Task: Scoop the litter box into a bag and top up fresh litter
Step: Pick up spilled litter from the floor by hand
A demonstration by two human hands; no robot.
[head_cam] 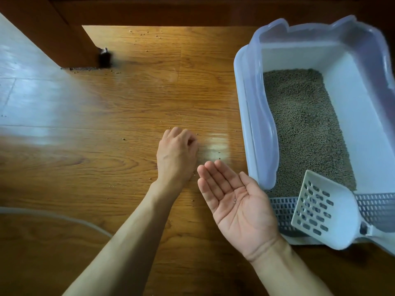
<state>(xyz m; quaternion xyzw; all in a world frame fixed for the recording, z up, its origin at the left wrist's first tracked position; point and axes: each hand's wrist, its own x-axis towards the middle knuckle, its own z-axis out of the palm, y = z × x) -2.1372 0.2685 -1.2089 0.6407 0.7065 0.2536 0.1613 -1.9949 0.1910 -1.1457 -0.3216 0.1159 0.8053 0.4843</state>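
Left hand point(176, 153): lying knuckles-up on the wood floor point(128, 116), fingers curling under w/ tips bunched together against the boards; whether anything is sitting betw. them, can't tell.
Right hand point(234, 199): hovering palm-up just beside the left wrist, fingers lying straight and together, gripping nothing; one small pale granule point(235, 200) is sitting in the palm.
Litter box point(245, 99): sitting on the floor just right of the right hand, pale blue-white w/ a translucent rim; its near left corner is nearly touching the thumb side.
Litter point(303, 129): grey-brown pellets lying inside the box, beyond and right of the right hand's fingertips.
Scoop point(324, 208): slotted, pale grey, resting tilted across the box's near end over a grated ledge point(282, 212), immediately right of the right palm; not touching either hand.
Stray pellets point(123, 139): lying scattered on the floor around the left hand, more far ahead of it by a dark wooden post point(64, 33).
Pale curved edge point(64, 218): showing on the floor well left of the left forearm; what it is, can't tell.
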